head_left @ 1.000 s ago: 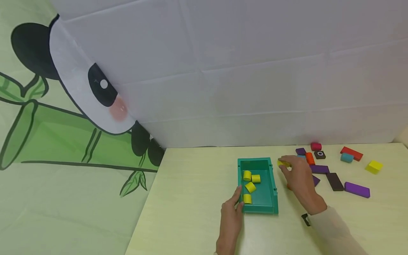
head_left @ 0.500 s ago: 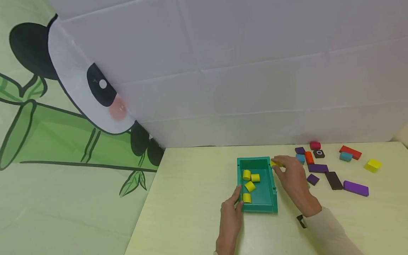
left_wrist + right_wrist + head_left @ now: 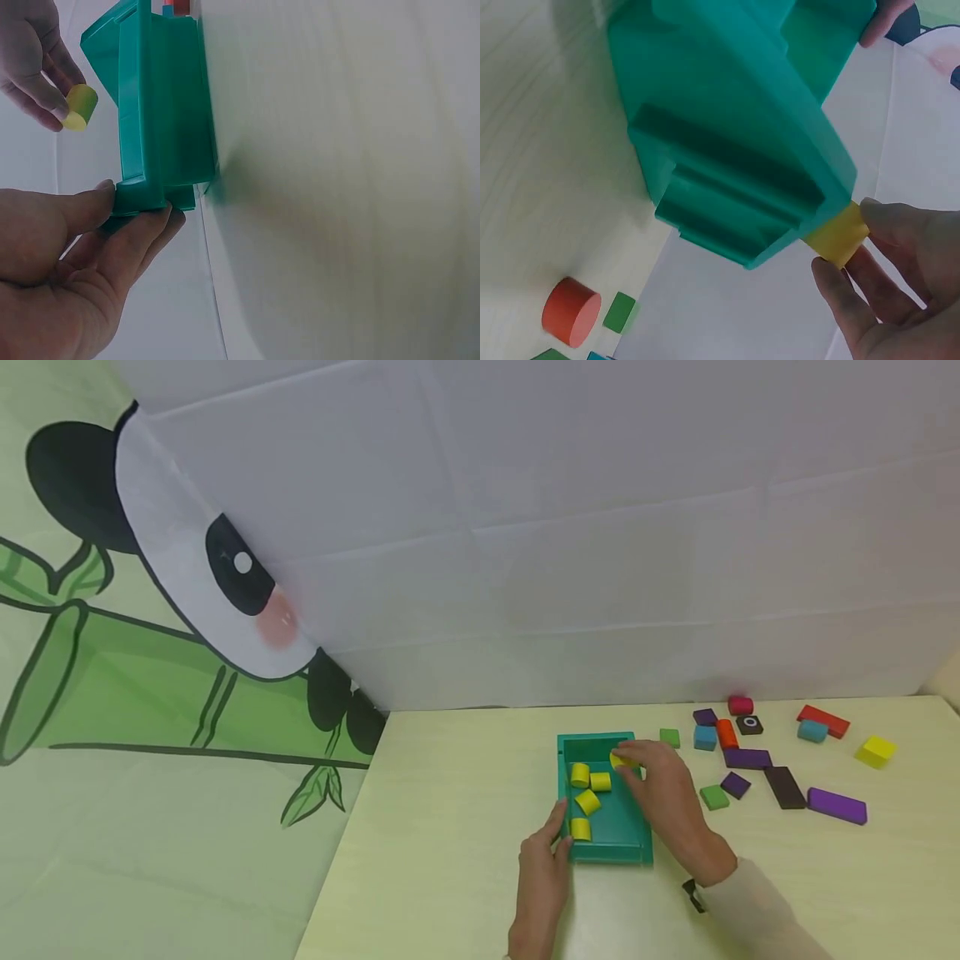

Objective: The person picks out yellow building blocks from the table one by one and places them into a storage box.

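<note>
A teal plastic bin (image 3: 615,853) stands on the table with several yellow cylinder blocks (image 3: 587,801) lying along its left half. My left hand (image 3: 543,872) grips the bin's left wall; in the left wrist view its thumb (image 3: 94,204) is on the rim and the fingers curl beneath. Over the bin's far right corner, my right hand (image 3: 667,793) pinches another yellow cylinder block (image 3: 80,106) between thumb and fingertips. That block shows above the rim in the left wrist view. From the right wrist, the bin's side partly hides the held block (image 3: 840,236).
Loose blocks lie right of the bin: green (image 3: 714,797), dark purple (image 3: 736,785), blue (image 3: 705,737), orange (image 3: 727,733) and a long purple one (image 3: 837,806). Farther right sits a yellow block (image 3: 875,752). An orange-red cylinder (image 3: 571,312) shows beside the bin. A white cloth (image 3: 525,610) hangs behind the table.
My right hand has carried the yellow cylinder block leftward from beside the bin to over its inside, uncovering green blocks on the table. The left hand and bin have stayed in place.
</note>
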{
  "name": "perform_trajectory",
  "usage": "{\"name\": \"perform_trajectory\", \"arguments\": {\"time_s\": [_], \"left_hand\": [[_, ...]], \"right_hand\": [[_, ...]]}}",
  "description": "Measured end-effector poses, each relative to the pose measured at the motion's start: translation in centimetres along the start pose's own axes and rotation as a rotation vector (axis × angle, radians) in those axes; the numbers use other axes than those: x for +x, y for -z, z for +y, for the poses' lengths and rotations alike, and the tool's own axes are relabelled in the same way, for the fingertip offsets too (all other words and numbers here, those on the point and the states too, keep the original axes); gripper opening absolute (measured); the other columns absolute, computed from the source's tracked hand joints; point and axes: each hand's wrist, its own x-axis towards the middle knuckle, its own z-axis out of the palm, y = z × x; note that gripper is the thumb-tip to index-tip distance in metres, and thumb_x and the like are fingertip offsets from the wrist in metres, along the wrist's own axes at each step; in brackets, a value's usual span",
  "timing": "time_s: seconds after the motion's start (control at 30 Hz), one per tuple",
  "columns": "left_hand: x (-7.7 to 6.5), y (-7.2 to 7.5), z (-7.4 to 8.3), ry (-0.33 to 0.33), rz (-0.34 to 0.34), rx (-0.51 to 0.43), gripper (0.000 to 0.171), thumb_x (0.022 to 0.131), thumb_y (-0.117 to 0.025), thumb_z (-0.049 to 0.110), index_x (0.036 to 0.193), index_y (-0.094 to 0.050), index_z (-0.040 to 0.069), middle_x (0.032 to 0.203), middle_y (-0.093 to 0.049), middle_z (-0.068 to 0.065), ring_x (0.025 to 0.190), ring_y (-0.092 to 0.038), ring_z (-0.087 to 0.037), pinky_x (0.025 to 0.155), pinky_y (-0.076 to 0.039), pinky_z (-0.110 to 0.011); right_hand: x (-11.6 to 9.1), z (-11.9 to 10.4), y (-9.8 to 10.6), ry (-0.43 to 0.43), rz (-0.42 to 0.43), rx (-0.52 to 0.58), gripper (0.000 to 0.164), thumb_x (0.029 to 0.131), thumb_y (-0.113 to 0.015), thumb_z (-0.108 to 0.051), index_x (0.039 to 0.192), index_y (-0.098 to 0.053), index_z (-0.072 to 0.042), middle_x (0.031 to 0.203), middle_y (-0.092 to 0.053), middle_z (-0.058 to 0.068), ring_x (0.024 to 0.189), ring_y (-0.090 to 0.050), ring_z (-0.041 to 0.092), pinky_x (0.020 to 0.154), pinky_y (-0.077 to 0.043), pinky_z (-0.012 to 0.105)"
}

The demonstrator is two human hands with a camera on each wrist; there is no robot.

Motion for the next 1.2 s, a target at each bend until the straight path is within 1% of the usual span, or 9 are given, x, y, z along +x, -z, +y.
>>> {"name": "perform_trajectory", "arguments": {"time_s": [0.2, 0.43, 0.57, 0.77, 0.93, 1.2], "left_hand": [[0.0, 0.0, 0.0, 0.003, -0.006, 0.004, 0.057, 0.087, -0.058, 0.004, 0.134, -0.04, 0.03, 0.132, -0.041, 0.01, 0.117, -0.038, -0.007, 0.097, -0.039, -0.033], [-0.1, 0.1, 0.1, -0.017, -0.007, 0.006, 0.056, 0.087, -0.059, 0.003, 0.135, -0.041, 0.026, 0.132, -0.041, 0.008, 0.116, -0.039, -0.008, 0.096, -0.04, -0.034], [-0.1, 0.1, 0.1, -0.023, -0.002, 0.007, 0.055, 0.087, -0.059, 0.003, 0.135, -0.042, 0.025, 0.132, -0.041, 0.008, 0.116, -0.039, -0.008, 0.096, -0.04, -0.034], [-0.1, 0.1, 0.0, -0.013, 0.002, 0.027, 0.055, 0.087, -0.059, 0.005, 0.134, -0.042, 0.028, 0.13, -0.042, 0.009, 0.115, -0.04, -0.008, 0.096, -0.041, -0.035], [-0.1, 0.1, 0.0, -0.014, 0.002, 0.02, 0.055, 0.087, -0.059, 0.005, 0.134, -0.042, 0.027, 0.131, -0.042, 0.008, 0.115, -0.039, -0.008, 0.096, -0.041, -0.035], [0.0, 0.2, 0.1, -0.016, 0.012, 0.018, 0.054, 0.087, -0.059, 0.004, 0.134, -0.043, 0.026, 0.129, -0.043, 0.009, 0.115, -0.04, -0.008, 0.096, -0.041, -0.034]], "right_hand": [[-0.2, -0.6, -0.8, 0.03, -0.034, 0.0, 0.025, 0.076, -0.072, -0.006, 0.1, -0.067, -0.008, 0.105, -0.064, 0.008, 0.101, -0.051, 0.027, 0.085, -0.048, 0.049], [-0.8, -1.3, -1.5, 0.004, -0.086, -0.019, 0.025, 0.077, -0.072, -0.008, 0.101, -0.067, -0.009, 0.105, -0.063, 0.006, 0.101, -0.051, 0.025, 0.083, -0.05, 0.046], [-1.0, -1.4, -1.9, 0.022, -0.096, -0.044, 0.023, 0.076, -0.073, -0.008, 0.098, -0.068, -0.008, 0.102, -0.064, 0.006, 0.098, -0.051, 0.025, 0.082, -0.051, 0.045], [-1.3, -1.3, -2.5, 0.037, -0.115, -0.07, 0.02, 0.074, -0.074, -0.005, 0.094, -0.069, -0.007, 0.1, -0.064, 0.005, 0.097, -0.051, 0.024, 0.081, -0.051, 0.043], [-1.5, -1.5, -2.9, 0.032, -0.151, -0.088, 0.019, 0.075, -0.072, -0.002, 0.093, -0.069, -0.006, 0.099, -0.064, 0.006, 0.098, -0.051, 0.024, 0.082, -0.051, 0.044], [-1.5, -1.7, -3.4, 0.057, -0.168, -0.125, 0.019, 0.075, -0.07, 0.001, 0.093, -0.068, -0.005, 0.097, -0.064, 0.006, 0.094, -0.051, 0.023, 0.078, -0.053, 0.04]]}}
